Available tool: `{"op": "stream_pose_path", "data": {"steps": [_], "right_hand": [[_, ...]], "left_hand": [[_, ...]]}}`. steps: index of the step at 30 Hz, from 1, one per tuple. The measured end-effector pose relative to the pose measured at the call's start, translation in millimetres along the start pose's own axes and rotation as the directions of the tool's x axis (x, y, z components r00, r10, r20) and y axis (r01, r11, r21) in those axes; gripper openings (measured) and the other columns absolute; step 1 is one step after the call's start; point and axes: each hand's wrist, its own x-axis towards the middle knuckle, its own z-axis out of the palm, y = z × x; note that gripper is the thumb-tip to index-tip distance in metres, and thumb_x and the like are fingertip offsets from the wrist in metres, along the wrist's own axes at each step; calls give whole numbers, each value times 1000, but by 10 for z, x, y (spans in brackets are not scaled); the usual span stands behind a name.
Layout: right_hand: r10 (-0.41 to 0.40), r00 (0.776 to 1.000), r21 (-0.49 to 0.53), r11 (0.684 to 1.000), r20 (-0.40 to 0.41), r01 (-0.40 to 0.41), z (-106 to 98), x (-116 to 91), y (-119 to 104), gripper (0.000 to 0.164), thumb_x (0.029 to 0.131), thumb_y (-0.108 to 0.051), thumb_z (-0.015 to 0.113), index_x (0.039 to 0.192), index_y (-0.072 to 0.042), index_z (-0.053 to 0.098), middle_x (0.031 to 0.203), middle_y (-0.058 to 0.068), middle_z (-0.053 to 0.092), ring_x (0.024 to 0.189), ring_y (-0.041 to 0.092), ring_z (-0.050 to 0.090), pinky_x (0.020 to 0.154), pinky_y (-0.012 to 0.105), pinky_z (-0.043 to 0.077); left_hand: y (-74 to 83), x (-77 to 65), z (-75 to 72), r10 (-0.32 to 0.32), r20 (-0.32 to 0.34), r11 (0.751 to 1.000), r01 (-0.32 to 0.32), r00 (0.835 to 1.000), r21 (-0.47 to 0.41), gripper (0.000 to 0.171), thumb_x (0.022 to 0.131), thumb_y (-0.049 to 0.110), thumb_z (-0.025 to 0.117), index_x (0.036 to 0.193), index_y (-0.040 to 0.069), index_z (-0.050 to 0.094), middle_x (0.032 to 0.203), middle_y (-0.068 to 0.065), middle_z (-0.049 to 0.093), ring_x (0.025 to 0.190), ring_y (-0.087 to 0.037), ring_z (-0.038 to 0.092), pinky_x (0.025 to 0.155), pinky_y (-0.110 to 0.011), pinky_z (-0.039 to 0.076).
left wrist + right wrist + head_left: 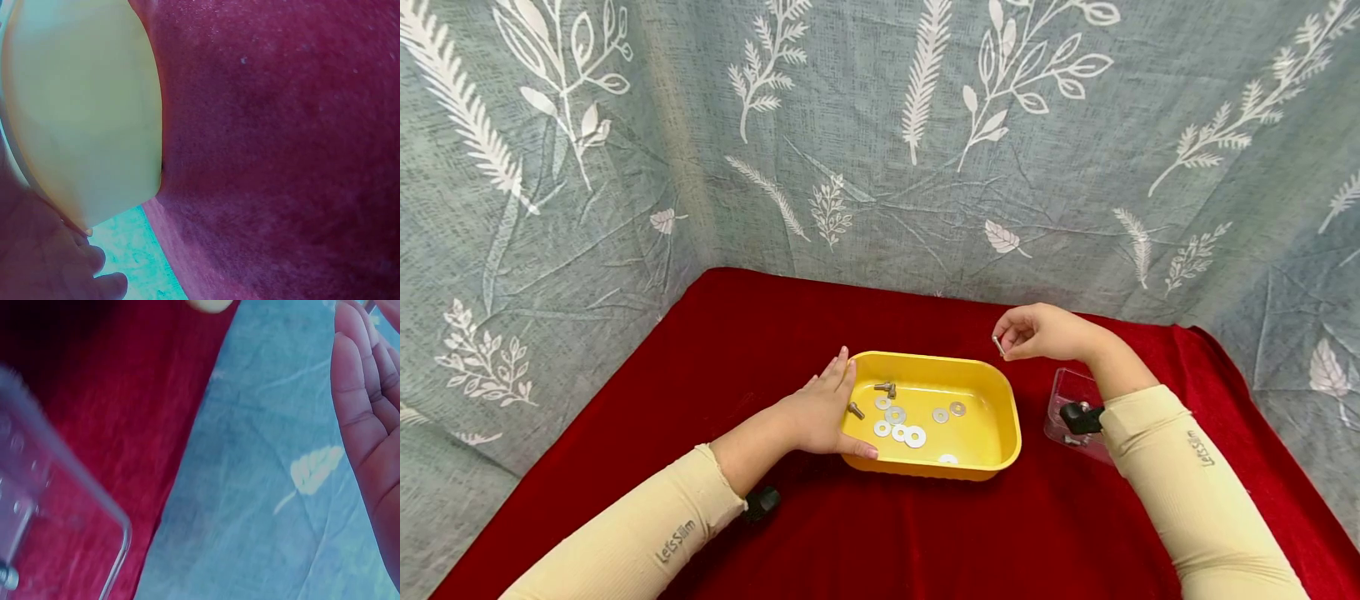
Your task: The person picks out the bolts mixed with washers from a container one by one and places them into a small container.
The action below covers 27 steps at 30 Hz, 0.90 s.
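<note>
1. Left hand: at the tray's left end, fingers spread along the rim, thumb over the near-left corner. Risk: uneven pressure here could slide or tip the tray on the soft cloth.
2. Bolts: inside the tray, toward its left end. Risk: a jolt would likely roll them among the washers.
3. Washers: flat on the tray floor, mostly left of centre, some overlapping. Risk: the overlapping ones could cling together and be lifted as one.
4. Tray: yellow, level on the cloth, steadied at its left end only. Risk: a knock at the unheld right end could swing it.
5. Pin: pinched between thumb and fingers of the right hand, above the tray's far-right corner. Risk: thin metal, small contact; a slack pinch could drop it outside the rim.
6. Box: clear, right of the tray, apart from it. The sleeve hides part, so contents cannot be fully verified. Risk: the forearm above could catch its edge.
</note>
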Motion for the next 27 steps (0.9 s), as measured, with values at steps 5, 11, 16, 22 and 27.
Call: {"op": "stream_pose_path", "data": {"steps": [5, 11, 16, 22, 27], "right_hand": [[23, 1000, 38, 999, -3, -22, -71, -126, 97, 22, 81, -5, 68, 100, 0, 58, 85, 9, 62, 79, 23, 60, 70, 25, 50], [23, 999, 21, 1000, -29, -22, -150, -296, 191, 22, 81, -5, 68, 100, 1, 59, 84, 8, 62, 78, 16, 59, 70, 25, 50], [62, 997, 24, 998, -45, -61, -215, -423, 290, 23, 81, -7, 68, 101, 1, 59, 84, 9, 61, 79, 15, 59, 71, 24, 50], [95, 993, 18, 995, -66, -94, -275, -583, 413, 26, 81, -11, 68, 103, 1, 59, 87, 9, 61, 81, 14, 59, 73, 23, 49], [102, 991, -5, 995, -90, -103, -309, -698, 522, 27, 81, -11, 69, 103, 1, 59, 87, 8, 61, 80, 11, 58, 72, 23, 49]], "left_hand": [[9, -3, -7, 0, 0, 1000, 0, 1000, -1, 128, 62, 78, 57, 144, -4, 3, 150, -18, -14, 139, -29, -4, 109, -47, 17], [11, 3, -3, -4, 0, 1000, 4, 1000, 0, 128, 62, 78, 57, 144, -4, 3, 150, -18, -14, 139, -29, -4, 109, -46, 17], [14, 6, -2, -6, 5, 1000, 6, 1000, -5, 129, 62, 78, 57, 144, -3, 2, 150, -18, -15, 139, -29, -4, 109, -47, 16], [18, 11, -5, -12, 6, 1000, 12, 1000, -5, 129, 61, 79, 56, 145, -3, 1, 150, -17, -15, 139, -28, -5, 109, -47, 16], [23, 14, -8, -12, 4, 1000, 12, 1000, 1, 129, 61, 80, 55, 145, -3, 2, 150, -17, -15, 139, -28, -5, 109, -46, 16]]}}
